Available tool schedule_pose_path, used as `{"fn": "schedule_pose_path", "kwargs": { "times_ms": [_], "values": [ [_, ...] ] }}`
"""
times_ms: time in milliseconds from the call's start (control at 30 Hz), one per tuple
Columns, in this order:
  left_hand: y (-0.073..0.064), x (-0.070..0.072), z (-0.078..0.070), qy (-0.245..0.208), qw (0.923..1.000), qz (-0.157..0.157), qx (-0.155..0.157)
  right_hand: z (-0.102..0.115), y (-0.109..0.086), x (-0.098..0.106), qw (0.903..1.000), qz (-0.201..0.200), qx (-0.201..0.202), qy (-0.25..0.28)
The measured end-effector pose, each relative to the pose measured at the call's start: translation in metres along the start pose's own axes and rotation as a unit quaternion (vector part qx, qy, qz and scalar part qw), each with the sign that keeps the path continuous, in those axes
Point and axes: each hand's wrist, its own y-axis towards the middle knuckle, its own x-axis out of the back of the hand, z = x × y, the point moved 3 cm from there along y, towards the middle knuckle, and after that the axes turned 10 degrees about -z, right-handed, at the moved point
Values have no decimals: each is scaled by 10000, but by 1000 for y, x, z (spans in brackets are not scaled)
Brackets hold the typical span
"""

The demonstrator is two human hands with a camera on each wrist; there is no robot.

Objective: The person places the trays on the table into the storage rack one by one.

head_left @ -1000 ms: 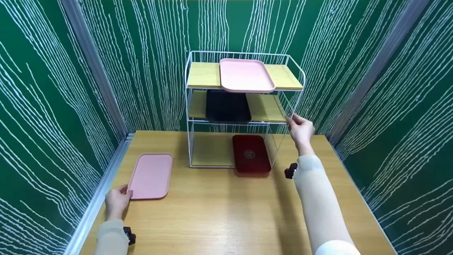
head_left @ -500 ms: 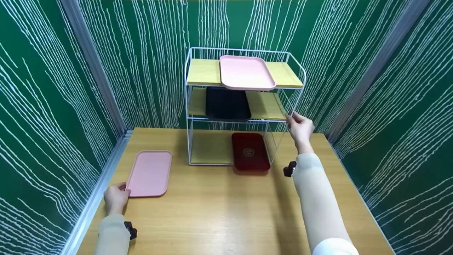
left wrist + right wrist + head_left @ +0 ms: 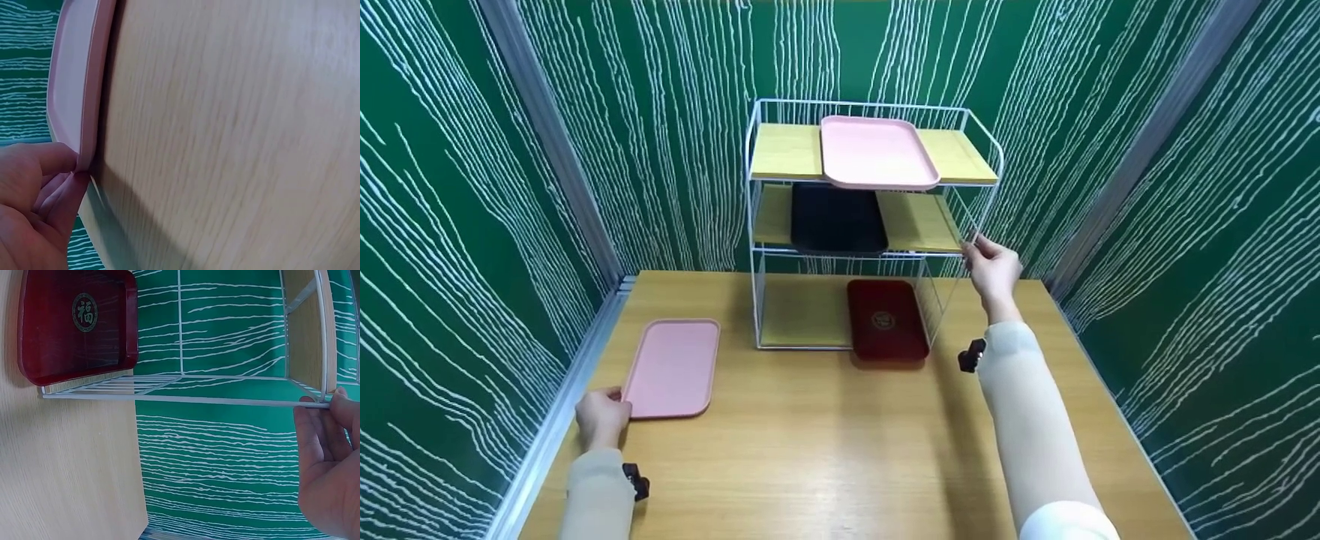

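Observation:
At the table's left, my left hand (image 3: pixel 601 420) pinches the near left corner of a pink tray (image 3: pixel 675 367) lying on the wood. The left wrist view shows thumb and fingers on that corner of the tray (image 3: pixel 73 73). My right hand (image 3: pixel 994 271) grips the front right post of a white wire shelf rack (image 3: pixel 754 300), level with its middle shelf. Up close, the fingertips of the right hand (image 3: pixel 332 455) close round the thin wire by the shelf board. A second pink tray (image 3: pixel 879 153) sits on top, and a black tray (image 3: pixel 838 219) lies on the middle shelf.
A dark red tray (image 3: pixel 888 321) with a gold round emblem rests at the rack's bottom right, its near end past the front wire. Yellow wooden boards (image 3: pixel 787 154) form the shelves. Green walls with white streaks (image 3: pixel 450 262) enclose the wooden table (image 3: pixel 810 450) on three sides.
The head view has shifted slightly, moving the whole scene a little up and left. Both hands keep the same hold, and the trays and rack stay where they were.

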Motion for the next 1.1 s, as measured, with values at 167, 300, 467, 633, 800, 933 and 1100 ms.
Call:
{"fn": "schedule_pose_path", "kwargs": {
  "times_ms": [167, 300, 467, 633, 800, 933, 1100],
  "values": [
    [-4, 2, -1, 24, 9999, -32, -159, -2, -1, 1, 10000, 40, 19, -68],
    [-4, 2, 0, -3, 9996, -80, -262, -2, -2, 1, 9998, 31, -13, -183],
    [-3, 2, 2, -23, 9988, -332, -367, -3, -3, 1, 9997, -12, 40, -227],
    [-2, 1, 1, -127, 9982, -437, -396, -3, -2, 1, 9998, -49, 123, -154],
    [0, 0, 2, -263, 9984, -404, -306, -2, -3, 3, 9997, -14, 59, -235],
    [0, 0, 5, -299, 9990, -294, -148, -1, -3, 2, 9996, 25, 53, -267],
    [1, 1, 4, -291, 9994, -172, -78, 0, -2, 3, 9997, 36, 15, -259]
  ]
}}
